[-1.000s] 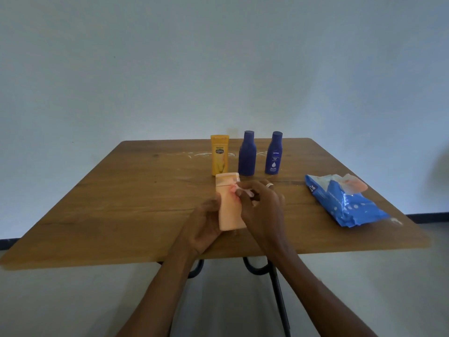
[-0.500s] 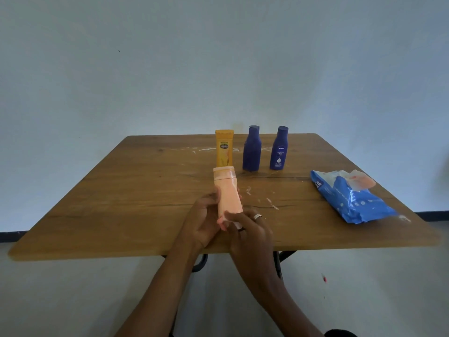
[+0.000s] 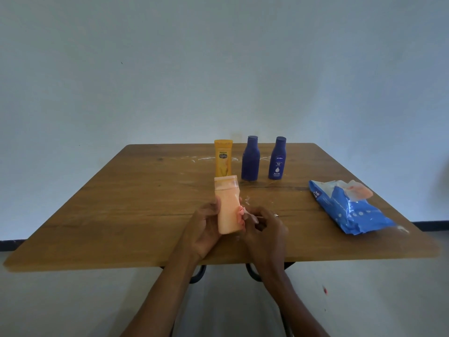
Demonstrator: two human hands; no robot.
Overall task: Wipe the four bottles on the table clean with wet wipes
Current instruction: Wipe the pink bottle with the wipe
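A pale peach bottle (image 3: 227, 205) is held upright above the wooden table (image 3: 136, 205), cap pointing away from me. My left hand (image 3: 202, 229) grips its lower left side. My right hand (image 3: 263, 226) pinches a small crumpled wet wipe (image 3: 243, 213) against the bottle's right side. Behind it stand a yellow bottle (image 3: 223, 158) and two dark blue bottles (image 3: 250, 158) (image 3: 277, 158) in a row. A blue wet-wipe pack (image 3: 349, 207) lies at the right with a wipe sticking out of its top.
White smears streak the tabletop behind the bottles (image 3: 206, 158) and near the held bottle (image 3: 247, 199). The table's near edge (image 3: 121, 263) runs just under my wrists, with black metal legs (image 3: 251, 273) below. A plain wall stands behind.
My right hand with the wipe went down to the bottle's base, then came back up to its right side. The left hand kept its hold on the bottle.
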